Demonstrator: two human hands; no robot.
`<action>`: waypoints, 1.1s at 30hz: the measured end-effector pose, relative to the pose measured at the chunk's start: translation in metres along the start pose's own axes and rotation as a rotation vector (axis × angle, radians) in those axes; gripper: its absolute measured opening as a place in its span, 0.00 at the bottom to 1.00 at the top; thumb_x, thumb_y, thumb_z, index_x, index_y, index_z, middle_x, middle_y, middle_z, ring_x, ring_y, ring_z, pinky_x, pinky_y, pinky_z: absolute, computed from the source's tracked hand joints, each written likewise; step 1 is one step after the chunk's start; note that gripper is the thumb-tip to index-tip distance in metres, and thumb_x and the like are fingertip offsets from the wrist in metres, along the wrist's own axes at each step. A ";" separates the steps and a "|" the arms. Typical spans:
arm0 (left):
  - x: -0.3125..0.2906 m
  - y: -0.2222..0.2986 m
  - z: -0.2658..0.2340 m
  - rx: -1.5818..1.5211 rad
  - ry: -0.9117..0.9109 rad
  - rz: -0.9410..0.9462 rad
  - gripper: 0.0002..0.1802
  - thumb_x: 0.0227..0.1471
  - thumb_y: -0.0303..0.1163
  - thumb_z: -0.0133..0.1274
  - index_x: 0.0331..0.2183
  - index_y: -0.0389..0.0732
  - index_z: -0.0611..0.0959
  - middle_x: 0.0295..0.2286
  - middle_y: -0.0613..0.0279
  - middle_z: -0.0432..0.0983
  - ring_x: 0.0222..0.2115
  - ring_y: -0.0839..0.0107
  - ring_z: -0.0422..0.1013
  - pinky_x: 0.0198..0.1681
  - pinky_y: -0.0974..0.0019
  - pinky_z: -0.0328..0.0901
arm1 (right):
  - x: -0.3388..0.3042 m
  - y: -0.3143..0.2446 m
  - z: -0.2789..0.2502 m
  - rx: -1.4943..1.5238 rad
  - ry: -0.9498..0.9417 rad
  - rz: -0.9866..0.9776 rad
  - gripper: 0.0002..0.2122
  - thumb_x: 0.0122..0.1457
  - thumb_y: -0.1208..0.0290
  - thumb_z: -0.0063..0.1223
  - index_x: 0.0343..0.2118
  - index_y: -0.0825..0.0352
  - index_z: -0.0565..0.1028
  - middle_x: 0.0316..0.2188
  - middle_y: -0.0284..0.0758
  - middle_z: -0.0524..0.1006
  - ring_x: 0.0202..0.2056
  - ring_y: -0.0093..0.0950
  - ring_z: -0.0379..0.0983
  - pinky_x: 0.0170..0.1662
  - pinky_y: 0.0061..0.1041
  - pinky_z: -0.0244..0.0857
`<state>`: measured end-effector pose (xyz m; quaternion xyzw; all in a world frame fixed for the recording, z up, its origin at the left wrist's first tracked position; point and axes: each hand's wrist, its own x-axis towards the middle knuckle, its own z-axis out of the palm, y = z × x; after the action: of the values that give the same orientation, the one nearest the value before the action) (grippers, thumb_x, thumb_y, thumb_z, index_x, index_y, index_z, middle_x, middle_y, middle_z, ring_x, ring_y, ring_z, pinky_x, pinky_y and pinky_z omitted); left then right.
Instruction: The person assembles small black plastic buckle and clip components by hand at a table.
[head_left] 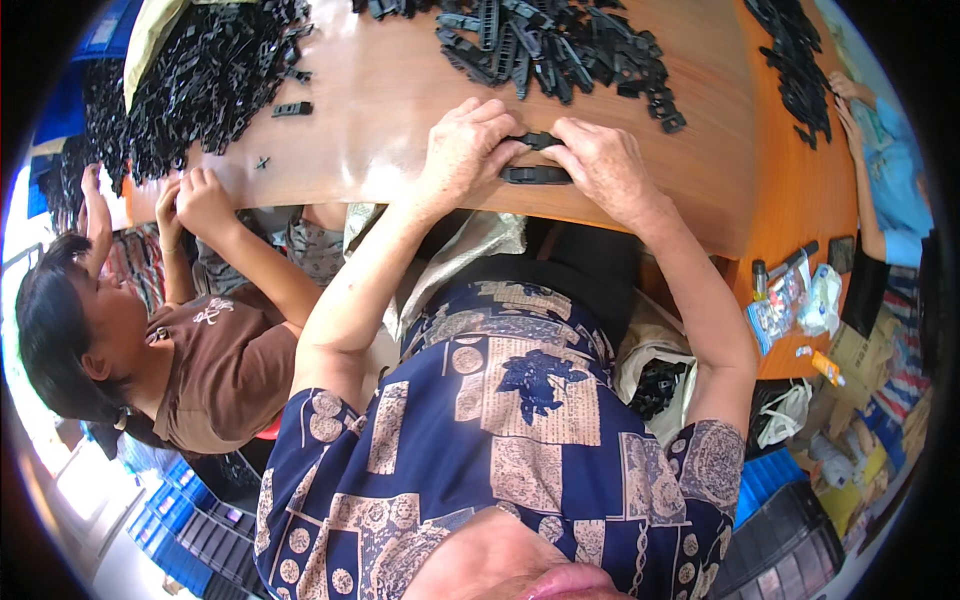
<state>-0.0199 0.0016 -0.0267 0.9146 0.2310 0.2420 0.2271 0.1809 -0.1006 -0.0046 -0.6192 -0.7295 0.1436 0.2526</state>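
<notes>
Both my hands meet over the near edge of the wooden table, closed on one small black plastic part [538, 141]. My left hand [470, 150] pinches its left end and my right hand [605, 165] grips its right end. Just below them, another long black plastic piece [536, 175] lies along the table edge, between my hands. Beyond my fingers spreads a loose pile of black plastic parts [545, 50], some of them ladder-like strips. What kind of part it is, I cannot make out.
A larger heap of black parts [190, 80] covers the table's [350, 120] left side, where a co-worker in a brown shirt [225, 370] works. Another person in blue [895, 170] sits at right. Plastic packets [785, 300] lie on the right tabletop; an open sack [665, 375] stands below.
</notes>
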 end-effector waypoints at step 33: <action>0.019 0.001 -0.004 0.098 -0.061 -0.007 0.14 0.57 0.38 0.58 0.44 0.45 0.82 0.38 0.58 0.74 0.39 0.55 0.76 0.41 0.55 0.71 | -0.045 0.057 -0.057 -0.343 0.037 0.052 0.09 0.57 0.68 0.61 0.39 0.63 0.78 0.37 0.36 0.76 0.42 0.39 0.73 0.44 0.38 0.70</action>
<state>-0.0070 0.0118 -0.0163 0.9309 0.2385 0.2016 0.1896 0.2647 -0.1391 0.0046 -0.6743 -0.7223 0.0118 0.1529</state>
